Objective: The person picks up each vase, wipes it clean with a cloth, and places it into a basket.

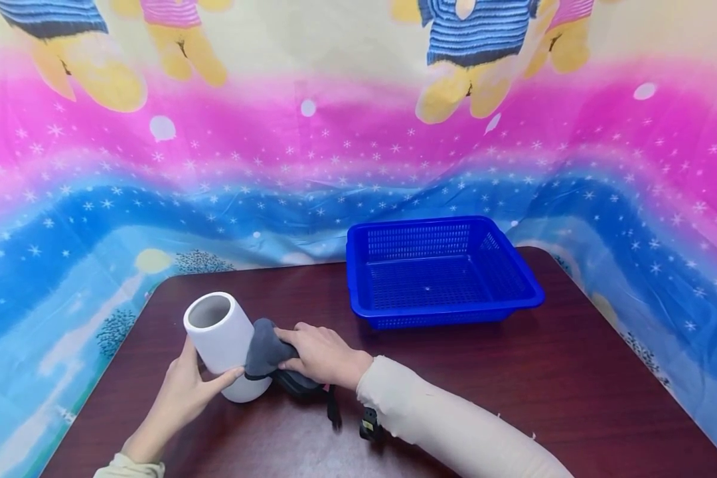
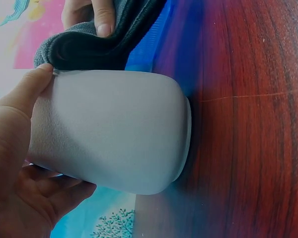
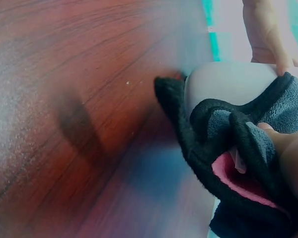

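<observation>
A white cylindrical vase (image 1: 224, 342) with a round open mouth leans slightly to the left over the dark wooden table. My left hand (image 1: 182, 392) grips it from the left, thumb across the near side and fingers behind. In the right hand (image 1: 325, 355) is a bunched dark grey cloth (image 1: 269, 348) with black edging, pressed against the vase's right side. The right wrist view shows the folded cloth (image 3: 288, 106) with a pink inner face and a small white tag. The left thumb tip lies right at the cloth's edge in the left wrist view.
A blue plastic basket (image 1: 358, 265) with perforated sides stands at the back right of the table (image 1: 550, 372). Behind the table hangs a printed curtain (image 1: 311, 153) in pink and blue. A small black device (image 1: 369, 425) sits below the right sleeve.
</observation>
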Tool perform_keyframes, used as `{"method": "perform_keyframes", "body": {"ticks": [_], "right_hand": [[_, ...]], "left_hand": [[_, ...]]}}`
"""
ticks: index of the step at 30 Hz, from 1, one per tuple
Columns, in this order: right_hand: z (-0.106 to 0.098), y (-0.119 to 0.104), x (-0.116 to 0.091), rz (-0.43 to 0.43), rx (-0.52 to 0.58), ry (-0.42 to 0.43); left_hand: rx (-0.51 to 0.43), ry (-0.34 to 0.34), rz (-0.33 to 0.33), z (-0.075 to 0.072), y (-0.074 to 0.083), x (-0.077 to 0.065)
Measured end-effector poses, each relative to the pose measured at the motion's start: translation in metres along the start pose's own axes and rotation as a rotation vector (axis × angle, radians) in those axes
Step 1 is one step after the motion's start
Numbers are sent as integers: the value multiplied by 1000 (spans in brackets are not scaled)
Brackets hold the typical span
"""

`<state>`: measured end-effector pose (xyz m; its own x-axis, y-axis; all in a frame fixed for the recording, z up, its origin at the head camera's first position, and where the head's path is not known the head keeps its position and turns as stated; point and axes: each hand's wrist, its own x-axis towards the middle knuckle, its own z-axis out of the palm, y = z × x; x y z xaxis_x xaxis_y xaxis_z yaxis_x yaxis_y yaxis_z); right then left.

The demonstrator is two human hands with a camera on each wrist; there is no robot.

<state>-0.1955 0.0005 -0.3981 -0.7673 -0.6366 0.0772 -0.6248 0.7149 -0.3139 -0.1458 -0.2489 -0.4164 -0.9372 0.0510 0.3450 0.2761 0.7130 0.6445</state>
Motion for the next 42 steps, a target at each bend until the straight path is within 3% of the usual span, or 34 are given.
{"method": "perform_keyframes", "body": {"ticks": [26, 42], "right_hand": [[16, 5, -2, 24, -53, -51], [17, 6, -4, 27, -11, -58]], "left_hand": [[18, -21, -31, -1, 3, 1], [29, -12, -28, 0, 1, 0]]}}
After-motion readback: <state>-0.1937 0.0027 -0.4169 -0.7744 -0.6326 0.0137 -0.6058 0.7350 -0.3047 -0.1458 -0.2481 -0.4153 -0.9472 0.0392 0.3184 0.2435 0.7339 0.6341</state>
